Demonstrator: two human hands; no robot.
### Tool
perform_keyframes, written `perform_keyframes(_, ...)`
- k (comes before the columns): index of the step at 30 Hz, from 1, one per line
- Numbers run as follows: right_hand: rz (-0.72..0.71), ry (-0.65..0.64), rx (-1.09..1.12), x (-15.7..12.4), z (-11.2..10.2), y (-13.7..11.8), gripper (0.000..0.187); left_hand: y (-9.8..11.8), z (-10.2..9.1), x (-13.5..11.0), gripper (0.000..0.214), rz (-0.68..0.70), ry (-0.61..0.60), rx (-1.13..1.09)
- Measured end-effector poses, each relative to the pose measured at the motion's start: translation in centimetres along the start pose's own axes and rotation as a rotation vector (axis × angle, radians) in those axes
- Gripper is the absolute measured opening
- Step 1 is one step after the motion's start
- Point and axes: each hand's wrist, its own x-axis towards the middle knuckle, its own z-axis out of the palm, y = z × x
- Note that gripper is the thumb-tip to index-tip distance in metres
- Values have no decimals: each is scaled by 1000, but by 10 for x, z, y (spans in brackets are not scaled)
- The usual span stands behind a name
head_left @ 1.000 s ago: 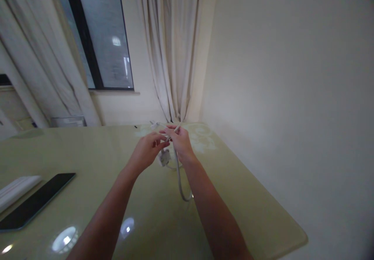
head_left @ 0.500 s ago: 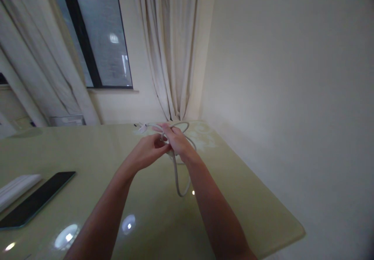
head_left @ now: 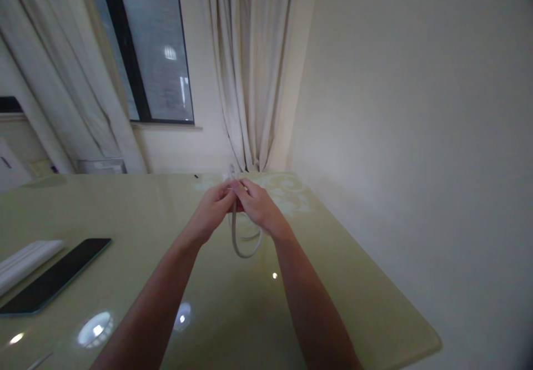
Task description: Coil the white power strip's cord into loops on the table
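We have brought our bare left hand [head_left: 211, 208] and bare right hand [head_left: 260, 206] level, fingers meeting, where the right had reached across. The whitish plug-like end piece [head_left: 231, 172] has swung closer to the foot of the gathered cream fabric curtain [head_left: 252, 81]. Our pale-grey round cable [head_left: 234, 228] no longer shows its loop just below that curtain; its hanging bend sits higher, nearer the curtain.

In your two hands you have a cable [head_left: 245, 255] with smooth, rather matt, plastic-looking skin, above a table [head_left: 353, 303] whose glossy, smooth surface reflects lights, while behind it you see soft, matt cloth curtains [head_left: 254, 70] and a window [head_left: 156, 42] of shiny glass.
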Motion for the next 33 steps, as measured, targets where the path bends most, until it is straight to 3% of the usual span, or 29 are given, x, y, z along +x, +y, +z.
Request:
perform_keyframes(5,-167,-57,-253,1,3,-4,50,4,-13,0,52,30,87,262)
perform_keyframes(9,-149,-65,-212,4,2,3,38,4,-31,-4,44,49,-19,278)
perform_keyframes(12,-147,-58,-174,7,0,10,34,-1,-42,-6,43,-17,-80,199)
perform_keyframes(17,-145,-135,-55,7,-1,11,39,-14,-37,6,33,-317,257,-229)
perform_keyframes(21,-201,-299,-119,1,5,2,38,-16,-30,17,46,-471,367,-636)
perform_keyframes(29,-274,-222,-458,-6,9,5,44,-26,-40,22,20,-390,619,-642)
perform_keyframes(33,-195,-205,-480,-1,-17,26,50,-31,-44,23,19,-296,730,-567)
